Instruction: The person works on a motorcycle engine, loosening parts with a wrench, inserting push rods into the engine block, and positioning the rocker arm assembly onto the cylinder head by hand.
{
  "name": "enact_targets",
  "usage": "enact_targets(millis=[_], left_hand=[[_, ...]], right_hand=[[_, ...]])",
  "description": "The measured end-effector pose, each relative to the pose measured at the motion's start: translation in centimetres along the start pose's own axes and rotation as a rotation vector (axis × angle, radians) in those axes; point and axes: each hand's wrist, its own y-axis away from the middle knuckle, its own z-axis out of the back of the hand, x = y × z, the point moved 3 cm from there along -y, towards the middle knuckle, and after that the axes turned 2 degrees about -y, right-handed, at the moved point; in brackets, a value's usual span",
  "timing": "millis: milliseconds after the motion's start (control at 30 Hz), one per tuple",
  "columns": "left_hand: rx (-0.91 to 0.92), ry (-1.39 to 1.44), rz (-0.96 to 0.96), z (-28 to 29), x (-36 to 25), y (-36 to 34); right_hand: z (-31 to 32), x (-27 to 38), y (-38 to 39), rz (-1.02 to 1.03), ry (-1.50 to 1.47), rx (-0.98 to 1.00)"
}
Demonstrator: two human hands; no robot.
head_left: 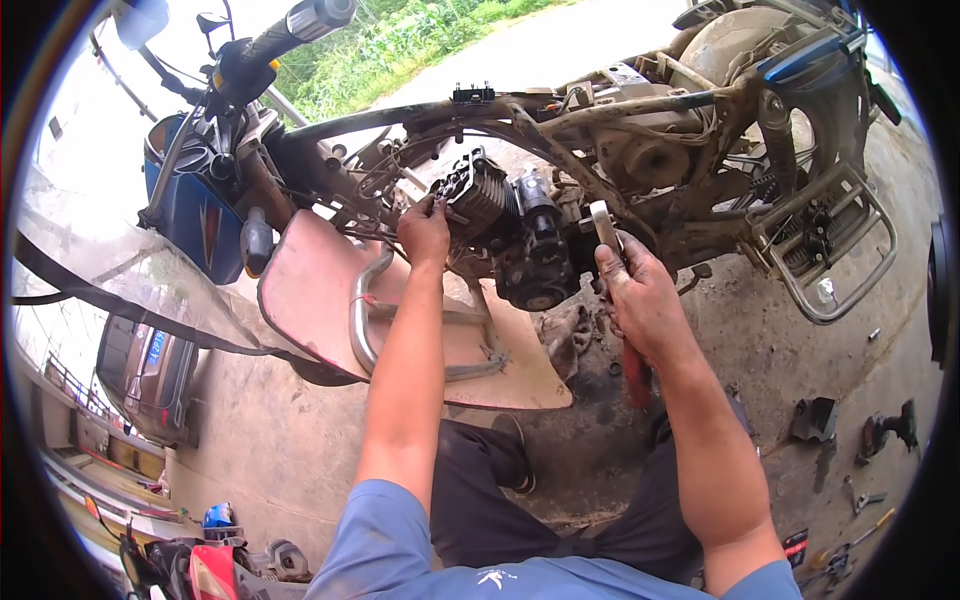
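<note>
In front of me is a motorcycle engine (541,245) with a finned cylinder (487,197) and a black crankcase, set within the stripped motorcycle frame (570,115). My left hand (425,230) is closed at the left end of the cylinder, its darkened fingers gripping the engine's edge. Just right of the engine, my right hand (642,295) wraps around a red-handled metal tool (605,226). The tool's pale grey head points up past my thumb, and its red handle hangs below my fist; its exact kind is unclear.
A pink board (310,270) with a bent metal crash bar (362,310) lies under the engine. Handlebars (270,50) rise at the far left, and a rear rack (835,250) juts out on the right. Black parts (815,419) and tools (835,562) lie on the right floor.
</note>
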Motion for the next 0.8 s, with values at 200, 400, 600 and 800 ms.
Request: enact_targets(millis=[200,400,600,800], left_hand=[[0.168,-0.083,-0.083,0.6,0.7,-2.2],[0.206,-0.084,0.004,0.2,-0.3,-2.3],[0.167,0.062,0.167,0.1,-0.3,2.0],[-0.069,0.345,0.276,3.0,-1.0,10.4]], right_hand=[[0.8,0.0,0.1,-0.042,0.003,0.046],[-0.5,-2.2,-0.3,0.199,0.238,0.008],[-3.3,-3.3,-1.6,0.018,0.198,0.301],[-13.3,2.4,-8.9,0.375,0.739,0.416]])
